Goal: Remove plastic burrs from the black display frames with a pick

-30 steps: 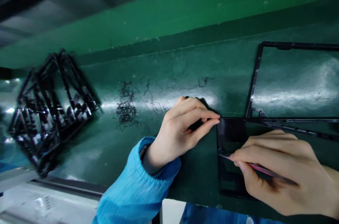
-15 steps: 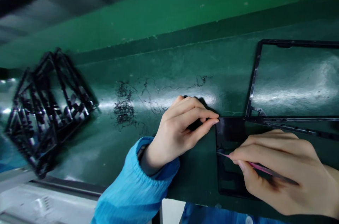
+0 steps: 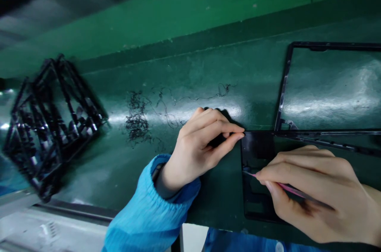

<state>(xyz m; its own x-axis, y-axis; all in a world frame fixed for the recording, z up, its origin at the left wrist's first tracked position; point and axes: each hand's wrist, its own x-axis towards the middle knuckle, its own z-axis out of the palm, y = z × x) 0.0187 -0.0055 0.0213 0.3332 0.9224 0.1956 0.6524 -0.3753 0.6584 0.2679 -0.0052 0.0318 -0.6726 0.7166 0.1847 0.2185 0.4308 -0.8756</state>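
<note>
Thumb and fingers of my left hand (image 3: 205, 141) are pinched at the upper left corner of a flat black plastic frame (image 3: 243, 200) on the green bench. My right hand (image 3: 315, 192) is closed around a slim pink tool (image 3: 293, 191), held like a pen. Its thin pointed tip is at the frame's left edge, below my left fingertips. Whether it is a knife or tweezers I cannot tell. Much of the frame is hidden under my right hand.
Another black frame (image 3: 284, 85) lies at the right, overlapping further frame pieces. Curly black shavings (image 3: 138, 119) are scattered left of centre. Several black frames (image 3: 56, 125) stand leaning together at the far left. A green raised wall (image 3: 190, 18) runs along the back of the bench.
The whole view has shifted slightly, so things sit a little further left. Both hands keep the same grips, and the tool tip stays at the frame's left edge.
</note>
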